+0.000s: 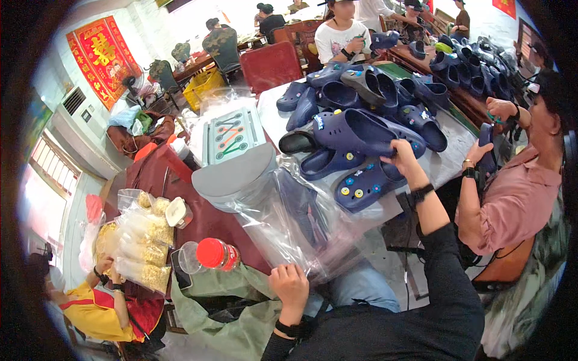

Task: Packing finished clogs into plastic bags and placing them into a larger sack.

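Observation:
My left hand [289, 291] pinches the open edge of a large clear plastic bag [265, 231] at the near side of the table. A dark blue clog [301, 207] shows through the plastic. Farther right, my right hand [403, 161] grips the heel end of a big navy clog [352, 131] in the pile. Just below that hand sits another navy clog [368, 188] with flower and round charms. Behind the bag stands a grey machine [235, 180] with coloured diagrams on its top.
A jar with a red lid [211, 253] and bags of small yellow pieces [144, 246] occupy the left side. Co-workers sit left and right; the right one, in a pink shirt [500, 204], handles a clog. More clogs [469, 66] are heaped at the far right.

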Demonstrator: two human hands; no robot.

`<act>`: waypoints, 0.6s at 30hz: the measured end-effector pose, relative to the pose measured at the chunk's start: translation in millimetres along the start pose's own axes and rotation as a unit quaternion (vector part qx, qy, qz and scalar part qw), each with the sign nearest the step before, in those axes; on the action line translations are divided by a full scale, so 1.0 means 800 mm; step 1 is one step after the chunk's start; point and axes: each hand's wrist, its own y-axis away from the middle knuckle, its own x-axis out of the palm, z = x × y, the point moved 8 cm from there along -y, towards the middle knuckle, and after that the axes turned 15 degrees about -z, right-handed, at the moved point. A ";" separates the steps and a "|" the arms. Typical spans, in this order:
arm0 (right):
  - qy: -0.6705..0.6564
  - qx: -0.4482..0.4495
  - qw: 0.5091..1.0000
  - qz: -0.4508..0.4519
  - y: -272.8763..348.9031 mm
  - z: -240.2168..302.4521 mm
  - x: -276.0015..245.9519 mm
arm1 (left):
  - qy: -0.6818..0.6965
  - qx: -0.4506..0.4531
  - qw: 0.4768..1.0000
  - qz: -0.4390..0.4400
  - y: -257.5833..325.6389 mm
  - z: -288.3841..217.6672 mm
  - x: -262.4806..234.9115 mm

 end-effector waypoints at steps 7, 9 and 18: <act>0.013 -0.001 0.998 0.067 0.114 -0.049 -0.130 | 0.139 -0.161 0.976 0.041 0.011 0.018 0.033; -0.064 0.115 0.990 0.059 0.212 -0.032 -0.091 | 0.162 -0.175 0.971 0.029 0.023 0.038 0.035; 0.214 0.051 0.972 0.085 0.278 -0.064 -0.136 | 0.224 -0.151 0.963 0.006 0.015 0.033 0.056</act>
